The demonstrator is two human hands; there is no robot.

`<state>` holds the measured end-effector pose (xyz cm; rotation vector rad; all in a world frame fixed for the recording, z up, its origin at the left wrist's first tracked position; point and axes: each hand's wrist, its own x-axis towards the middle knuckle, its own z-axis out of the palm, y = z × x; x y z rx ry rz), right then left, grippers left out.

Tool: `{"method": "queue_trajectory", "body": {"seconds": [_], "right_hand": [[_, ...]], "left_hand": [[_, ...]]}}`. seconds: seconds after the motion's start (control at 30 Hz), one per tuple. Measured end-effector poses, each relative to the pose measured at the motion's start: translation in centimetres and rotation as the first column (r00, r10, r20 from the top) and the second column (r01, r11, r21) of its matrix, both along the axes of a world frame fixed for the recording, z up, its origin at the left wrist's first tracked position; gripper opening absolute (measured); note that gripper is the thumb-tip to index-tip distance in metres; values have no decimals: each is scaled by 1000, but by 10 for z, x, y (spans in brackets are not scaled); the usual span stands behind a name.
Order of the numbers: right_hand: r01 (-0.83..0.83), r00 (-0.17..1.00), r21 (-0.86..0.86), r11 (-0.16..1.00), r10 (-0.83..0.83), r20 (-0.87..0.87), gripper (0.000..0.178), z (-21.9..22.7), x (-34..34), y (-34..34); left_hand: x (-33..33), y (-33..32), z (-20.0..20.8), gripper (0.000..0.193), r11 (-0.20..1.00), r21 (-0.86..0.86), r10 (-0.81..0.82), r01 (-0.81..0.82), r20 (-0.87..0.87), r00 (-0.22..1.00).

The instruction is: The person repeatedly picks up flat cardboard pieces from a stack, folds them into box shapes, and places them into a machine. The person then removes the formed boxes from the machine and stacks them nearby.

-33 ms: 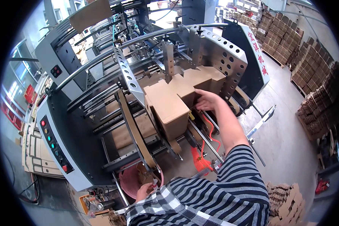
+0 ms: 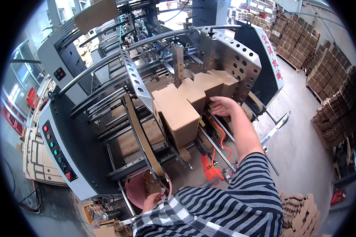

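A stack of brown folded cardboard blanks [image 2: 177, 110] stands on edge in the delivery end of a machine, between perforated metal side plates [image 2: 247, 67]. Just right of the stack's notch is my right hand [image 2: 223, 106], its fingers loosely bent and apart, with nothing visible in them. A small gap shows between it and the cardboard. Low in the view, by a pink basket [image 2: 135, 193], my left hand [image 2: 150, 201] is closed around a small white-and-red object [image 2: 163, 192], too small to name. Part of that hand is hidden by my checked clothing.
Tan belts [image 2: 144, 136] and metal rods run below the stack, with an orange coiled air hose [image 2: 211, 170] beneath. A button panel [image 2: 56, 150] lines the machine's left side. Bundled cardboard piles [image 2: 328, 75] stand at right; more cardboard pieces [image 2: 300, 213] lie at lower right.
My right hand has shifted slightly right, off the cardboard's edge. My left hand and the stack look the same.
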<state>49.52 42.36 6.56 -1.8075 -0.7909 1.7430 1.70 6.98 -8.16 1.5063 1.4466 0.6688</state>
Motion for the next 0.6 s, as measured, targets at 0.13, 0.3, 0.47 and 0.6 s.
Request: {"method": "queue_trajectory", "body": {"seconds": [0.13, 0.3, 0.47, 0.6], "right_hand": [[-3, 715, 91, 996, -61, 696, 32, -34, 67, 20], [-351, 281, 285, 892, -190, 941, 25, -37, 59, 30], [-402, 279, 237, 884, -128, 952, 27, -16, 45, 20], [-426, 241, 241, 872, -147, 959, 30, -24, 51, 17]], "left_hand": [[8, -3, 1, 42, 990, -113, 110, -90, 187, 976], [10, -3, 4, 43, 998, -8, 69, -69, 42, 997], [8, -5, -7, 43, 980, -170, 98, -104, -42, 994], [16, 10, 14, 49, 993, -119, 16, -21, -43, 999]]}}
